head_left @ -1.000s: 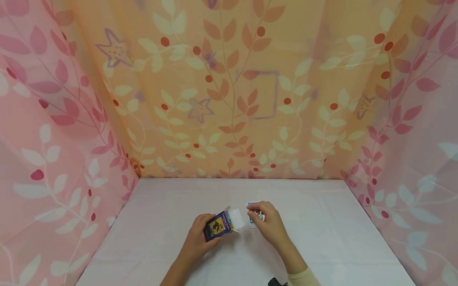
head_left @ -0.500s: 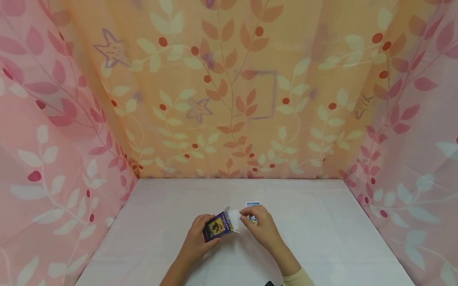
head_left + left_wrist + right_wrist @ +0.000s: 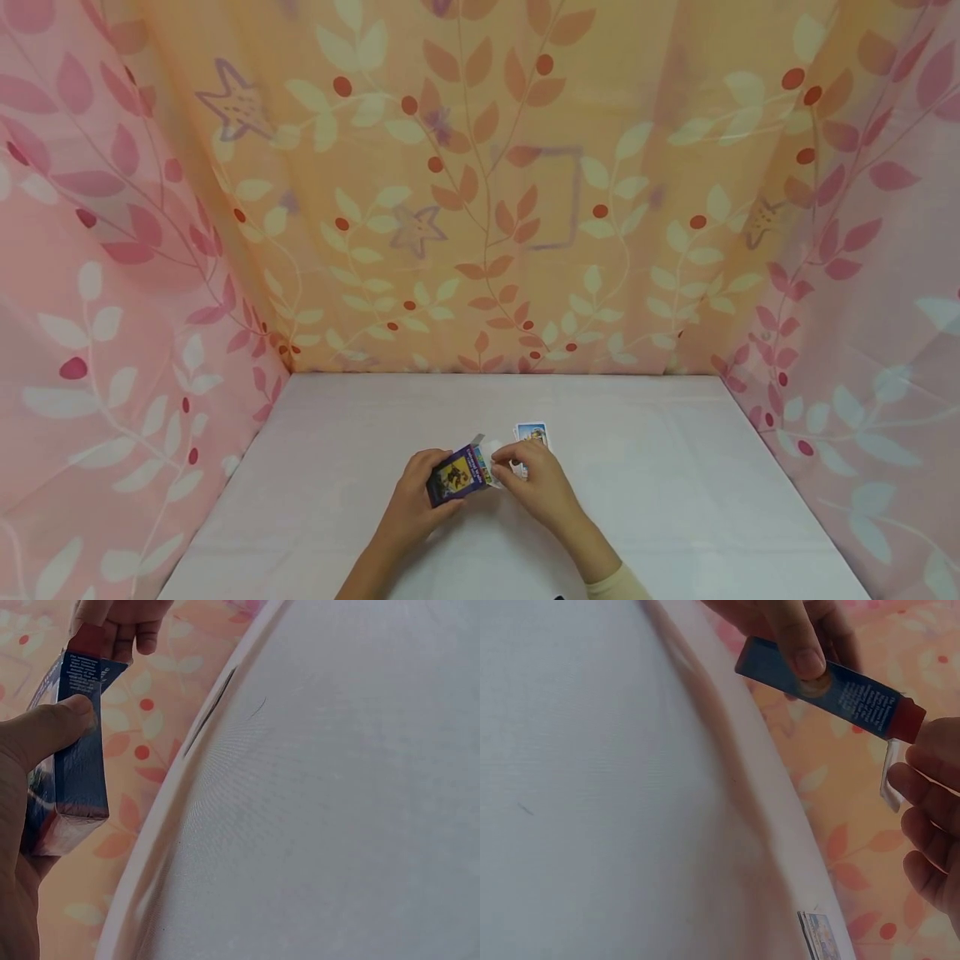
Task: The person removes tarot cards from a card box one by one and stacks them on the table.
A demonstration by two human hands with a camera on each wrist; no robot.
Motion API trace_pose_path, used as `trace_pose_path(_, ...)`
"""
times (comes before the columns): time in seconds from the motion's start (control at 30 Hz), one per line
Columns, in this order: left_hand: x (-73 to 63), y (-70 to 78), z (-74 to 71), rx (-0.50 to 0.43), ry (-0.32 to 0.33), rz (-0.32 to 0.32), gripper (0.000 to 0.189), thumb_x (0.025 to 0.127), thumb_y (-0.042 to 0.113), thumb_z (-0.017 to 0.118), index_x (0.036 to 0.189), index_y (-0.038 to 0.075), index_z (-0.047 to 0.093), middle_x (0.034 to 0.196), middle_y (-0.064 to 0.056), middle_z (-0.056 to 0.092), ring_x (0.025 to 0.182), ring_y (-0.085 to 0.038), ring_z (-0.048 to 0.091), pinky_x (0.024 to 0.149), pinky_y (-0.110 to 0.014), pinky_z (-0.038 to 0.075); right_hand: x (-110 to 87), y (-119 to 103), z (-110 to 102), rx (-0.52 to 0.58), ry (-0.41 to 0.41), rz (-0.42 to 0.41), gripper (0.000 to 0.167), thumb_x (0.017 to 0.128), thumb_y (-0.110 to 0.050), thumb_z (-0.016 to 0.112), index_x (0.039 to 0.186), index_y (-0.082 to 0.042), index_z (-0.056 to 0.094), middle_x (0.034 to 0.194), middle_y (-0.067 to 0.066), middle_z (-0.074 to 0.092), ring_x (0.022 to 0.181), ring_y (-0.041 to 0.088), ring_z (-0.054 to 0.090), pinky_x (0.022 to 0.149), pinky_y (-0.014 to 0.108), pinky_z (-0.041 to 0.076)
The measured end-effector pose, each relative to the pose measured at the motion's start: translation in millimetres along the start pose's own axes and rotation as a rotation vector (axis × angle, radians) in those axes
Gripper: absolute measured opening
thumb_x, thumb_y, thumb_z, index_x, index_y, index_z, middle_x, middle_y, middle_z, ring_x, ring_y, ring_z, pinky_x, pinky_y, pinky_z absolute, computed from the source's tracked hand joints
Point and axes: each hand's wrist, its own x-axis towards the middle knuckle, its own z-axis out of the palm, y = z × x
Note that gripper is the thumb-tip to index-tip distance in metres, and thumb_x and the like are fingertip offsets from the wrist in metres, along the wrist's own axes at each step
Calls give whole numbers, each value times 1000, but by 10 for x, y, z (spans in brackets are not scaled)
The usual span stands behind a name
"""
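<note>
My left hand (image 3: 414, 493) grips a small dark blue and purple card box (image 3: 454, 476), a picture on its front. In the left wrist view the thumb presses along the narrow side of the box (image 3: 81, 765). Colourful card edges (image 3: 480, 461) show at its open end, which points right. My right hand (image 3: 546, 490) is at that end, thumb and forefinger right by the white flap. In the right wrist view, that hand's other fingers (image 3: 926, 825) curve loosely beside the red end of the box (image 3: 847, 694); I cannot tell whether it pinches anything.
A few picture cards (image 3: 532, 431) lie stacked on the white-covered table (image 3: 645, 450), just beyond the right hand and partly hidden by it. Pink and orange leaf-patterned curtains (image 3: 480, 275) close off the back and both sides.
My right hand has moved left from over the cards on the table to the box's open end, uncovering more of their upper part. The left hand and box stay nearly still.
</note>
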Motion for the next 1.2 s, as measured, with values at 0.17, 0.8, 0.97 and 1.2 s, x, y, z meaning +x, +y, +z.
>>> trace_pose_path(0.17, 1, -3, 8, -2, 1, -1, 81, 70, 24, 97, 139, 11, 58, 135, 10, 55, 121, -9, 55, 103, -40, 52, -2, 28, 48, -8, -7, -22, 13, 90, -26, 79, 102, -24, 76, 94, -18, 71, 92, 8, 60, 80, 29, 53)
trace_pose_path(0.8, -11, 24, 3, 12, -16, 31, 78, 71, 25, 96, 138, 18, 58, 133, 11, 56, 123, -10, 54, 104, -43, 51, -31, 67, 171, -1, -4, 38, 17, 86, -27, 83, 99, -20, 75, 88, -15, 71, 83, 11, 60, 75, 26, 48)
trace_pose_path(0.97, -18, 2, 11, 34, -20, 53, 77, 72, 27, 95, 139, 17, 57, 134, 8, 56, 123, -11, 54, 104, -42, 51, -41, 65, 182, -8, -2, 66, 17, 85, -26, 84, 98, -20, 75, 86, -15, 71, 82, 8, 59, 73, 25, 48)
trace_pose_path(1.2, -26, -31, 18, 54, -21, 79, 77, 74, 30, 94, 141, 17, 56, 135, 5, 56, 123, -13, 54, 102, -40, 52, -39, 40, 181, -14, -16, 106, 16, 85, -25, 83, 98, -20, 76, 85, -16, 69, 81, 6, 57, 71, 24, 48)
